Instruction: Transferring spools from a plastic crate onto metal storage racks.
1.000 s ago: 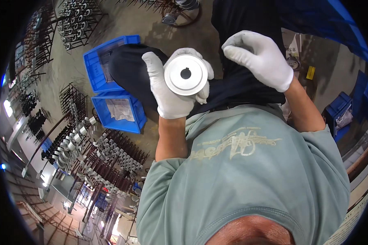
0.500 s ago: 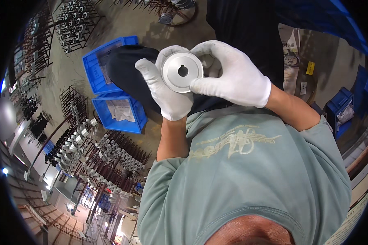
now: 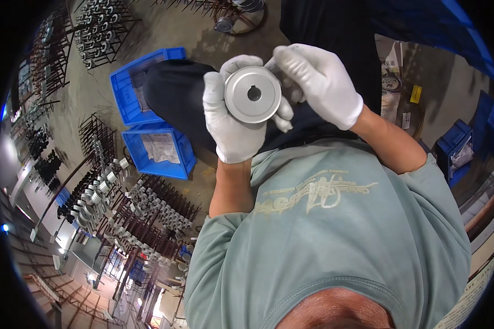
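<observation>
A round silvery metal disc (image 3: 240,105) faces up, with a raised rim and a dark centre bore that has a small keyway notch. My left hand (image 3: 233,137), in a white glove, is wrapped round it from below and the left, thumb along its left edge. Some gloved fingertips show past its lower right rim. My right hand (image 3: 329,88), also white-gloved, is at the disc's upper right with its fingers bent. Those fingers are partly hidden and a little blurred, so I cannot tell whether they touch the disc or hold anything.
Two blue plastic crates (image 3: 181,153) stand on the floor to the left, beside my dark-trousered knee (image 3: 173,90). Racks (image 3: 148,203) hung with many metal parts fill the left side. A blue bin (image 3: 455,145) stands at the right, and printed cardboard (image 3: 391,82) lies near my leg.
The disc has shifted slightly right and up in my left hand. My right thumb has come off the disc's face, and the right hand has moved up, its fingers bending at the far edge.
</observation>
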`<state>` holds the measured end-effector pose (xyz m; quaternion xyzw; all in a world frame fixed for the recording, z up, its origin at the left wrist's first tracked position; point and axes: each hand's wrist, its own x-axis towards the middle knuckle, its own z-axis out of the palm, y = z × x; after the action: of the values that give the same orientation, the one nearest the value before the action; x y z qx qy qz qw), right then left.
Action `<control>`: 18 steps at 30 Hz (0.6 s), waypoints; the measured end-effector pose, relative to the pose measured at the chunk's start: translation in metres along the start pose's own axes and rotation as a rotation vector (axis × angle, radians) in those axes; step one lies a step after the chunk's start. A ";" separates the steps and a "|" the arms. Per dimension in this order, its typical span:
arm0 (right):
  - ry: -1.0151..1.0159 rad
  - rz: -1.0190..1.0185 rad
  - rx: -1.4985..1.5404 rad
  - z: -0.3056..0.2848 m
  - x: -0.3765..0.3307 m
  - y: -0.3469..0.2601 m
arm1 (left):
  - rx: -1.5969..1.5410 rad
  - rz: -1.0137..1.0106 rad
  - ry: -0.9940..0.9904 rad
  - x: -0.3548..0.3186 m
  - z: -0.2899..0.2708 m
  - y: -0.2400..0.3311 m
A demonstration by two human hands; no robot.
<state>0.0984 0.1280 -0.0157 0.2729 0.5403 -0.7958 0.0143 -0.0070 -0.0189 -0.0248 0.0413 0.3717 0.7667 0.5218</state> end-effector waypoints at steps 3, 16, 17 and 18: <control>-0.028 0.017 0.063 -0.007 0.002 0.002 | -0.030 -0.042 -0.007 0.003 0.007 0.005; -0.151 -0.107 0.427 -0.003 0.001 0.021 | 1.379 0.694 0.279 0.000 0.012 -0.014; -0.153 -0.118 0.426 -0.003 0.001 0.023 | 1.356 0.707 0.272 -0.001 0.011 -0.014; -0.152 -0.118 0.427 -0.002 0.000 0.024 | 1.356 0.705 0.270 -0.001 0.011 -0.015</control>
<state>0.1065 0.1204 -0.0367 0.1771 0.3721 -0.9098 -0.0496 0.0098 -0.0114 -0.0262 0.3736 0.7851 0.4907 0.0576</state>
